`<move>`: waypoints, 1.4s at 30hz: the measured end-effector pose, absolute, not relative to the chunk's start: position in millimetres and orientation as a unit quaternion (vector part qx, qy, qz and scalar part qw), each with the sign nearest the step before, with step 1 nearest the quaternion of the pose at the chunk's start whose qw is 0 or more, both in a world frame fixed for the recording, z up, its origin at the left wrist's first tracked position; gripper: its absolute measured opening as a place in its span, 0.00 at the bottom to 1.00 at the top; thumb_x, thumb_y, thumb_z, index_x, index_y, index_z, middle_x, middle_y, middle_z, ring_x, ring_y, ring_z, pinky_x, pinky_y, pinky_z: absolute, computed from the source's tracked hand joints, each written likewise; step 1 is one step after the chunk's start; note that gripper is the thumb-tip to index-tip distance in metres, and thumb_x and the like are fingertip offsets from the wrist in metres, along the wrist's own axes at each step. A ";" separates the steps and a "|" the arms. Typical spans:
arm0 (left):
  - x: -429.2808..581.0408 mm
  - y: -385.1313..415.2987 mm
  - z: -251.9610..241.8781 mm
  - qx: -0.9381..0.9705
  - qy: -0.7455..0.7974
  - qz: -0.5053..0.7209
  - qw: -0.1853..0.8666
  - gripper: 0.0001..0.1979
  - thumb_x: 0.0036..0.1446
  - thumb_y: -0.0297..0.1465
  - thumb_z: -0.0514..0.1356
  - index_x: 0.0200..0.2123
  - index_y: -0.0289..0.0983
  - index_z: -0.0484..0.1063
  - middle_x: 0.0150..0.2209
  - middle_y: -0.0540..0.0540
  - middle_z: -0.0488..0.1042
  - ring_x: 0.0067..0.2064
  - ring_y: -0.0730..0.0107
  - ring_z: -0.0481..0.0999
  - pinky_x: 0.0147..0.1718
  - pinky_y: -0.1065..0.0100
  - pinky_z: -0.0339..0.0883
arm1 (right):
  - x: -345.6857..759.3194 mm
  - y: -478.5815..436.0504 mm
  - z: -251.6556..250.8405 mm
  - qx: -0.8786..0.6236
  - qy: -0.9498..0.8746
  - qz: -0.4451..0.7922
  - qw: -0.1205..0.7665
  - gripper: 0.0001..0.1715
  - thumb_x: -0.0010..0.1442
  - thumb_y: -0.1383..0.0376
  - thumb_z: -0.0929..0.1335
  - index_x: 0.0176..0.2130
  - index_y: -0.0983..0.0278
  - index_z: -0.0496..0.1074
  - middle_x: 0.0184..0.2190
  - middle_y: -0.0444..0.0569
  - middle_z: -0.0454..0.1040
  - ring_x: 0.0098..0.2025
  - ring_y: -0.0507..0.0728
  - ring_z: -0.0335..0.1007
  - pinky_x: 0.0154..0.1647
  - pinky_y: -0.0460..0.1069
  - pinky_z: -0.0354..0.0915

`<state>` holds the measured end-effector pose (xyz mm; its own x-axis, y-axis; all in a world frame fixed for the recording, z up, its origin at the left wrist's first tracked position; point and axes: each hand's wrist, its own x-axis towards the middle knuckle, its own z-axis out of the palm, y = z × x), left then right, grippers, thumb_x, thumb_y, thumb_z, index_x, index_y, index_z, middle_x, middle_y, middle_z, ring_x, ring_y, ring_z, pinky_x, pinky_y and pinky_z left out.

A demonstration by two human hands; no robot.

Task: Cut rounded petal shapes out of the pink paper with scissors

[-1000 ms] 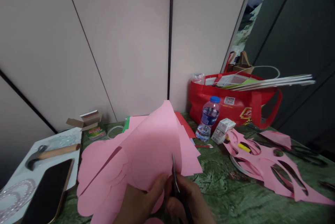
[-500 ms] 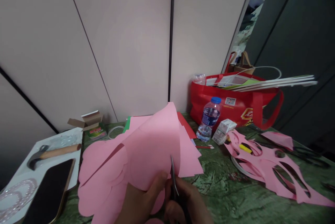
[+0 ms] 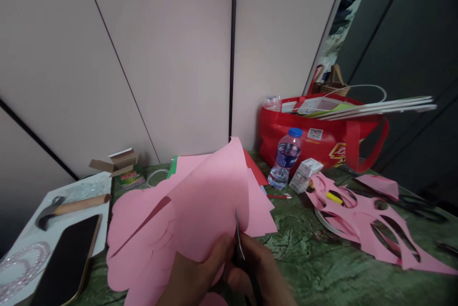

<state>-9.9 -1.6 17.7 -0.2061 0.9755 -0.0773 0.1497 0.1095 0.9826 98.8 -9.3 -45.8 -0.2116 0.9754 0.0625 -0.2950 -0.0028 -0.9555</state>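
A curved sheet of pink paper (image 3: 211, 191) stands up in front of me, gripped along its lower edge by my left hand (image 3: 200, 272), the thumb pressed on its face. My right hand (image 3: 257, 268) is closed around dark-handled scissors (image 3: 239, 244). One scissor blade lies over the near face of the sheet, close to its right edge; the other blade is hidden behind the paper. Both hands are almost touching. Under and to the left of the sheet lie pink paper pieces with scalloped edges (image 3: 129, 234), piled on one another.
At left, a hammer (image 3: 71, 205) and phone (image 3: 67, 260) lie on a white sheet, with a small open box (image 3: 129, 172) behind. A water bottle (image 3: 286, 158) and red bag (image 3: 300, 129) stand back right. Cut pink scraps (image 3: 368, 229) spread across the green table (image 3: 304, 268) at right.
The scissors and my right hand have shifted very slightly along the sheet's right edge, the blade still on the paper. The view has tilted a little; other things lie as before.
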 end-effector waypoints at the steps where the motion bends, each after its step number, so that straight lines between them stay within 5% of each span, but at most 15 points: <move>1: -10.7 -1.3 16.7 0.462 0.610 0.481 0.428 0.06 0.40 0.35 0.60 0.20 0.39 0.70 0.21 0.49 0.75 0.27 0.63 0.75 0.27 0.67 0.69 | 98.4 -9.6 -44.9 -0.358 -0.474 0.615 0.518 0.21 0.39 0.51 0.74 0.24 0.62 0.66 0.20 0.41 0.61 0.23 0.52 0.53 0.24 0.47 0.56; 20: -15.4 -0.4 13.1 0.492 0.597 0.477 0.417 0.11 0.42 0.38 0.61 0.26 0.37 0.75 0.25 0.47 0.77 0.31 0.61 0.76 0.32 0.66 0.70 | 99.4 -10.0 -32.6 -0.350 -0.501 0.616 0.498 0.18 0.45 0.54 0.72 0.23 0.62 0.64 0.16 0.39 0.59 0.18 0.50 0.55 0.18 0.44 0.54; 28: -20.2 2.7 9.7 0.507 0.594 0.483 0.397 0.08 0.40 0.35 0.62 0.15 0.40 0.69 0.16 0.50 0.72 0.27 0.62 0.74 0.31 0.65 0.68 | 97.6 -7.2 -42.9 -0.341 -0.508 0.617 0.495 0.19 0.46 0.55 0.72 0.22 0.63 0.61 0.15 0.38 0.59 0.17 0.48 0.55 0.15 0.42 0.52; 42: -13.0 -0.5 15.9 0.499 0.606 0.436 0.440 0.08 0.42 0.36 0.58 0.19 0.39 0.68 0.16 0.52 0.67 0.19 0.69 0.67 0.16 0.69 0.61 | 95.0 -5.5 -51.2 -0.297 -0.503 0.617 0.527 0.21 0.45 0.52 0.73 0.28 0.62 0.62 0.21 0.40 0.58 0.23 0.51 0.52 0.25 0.46 0.55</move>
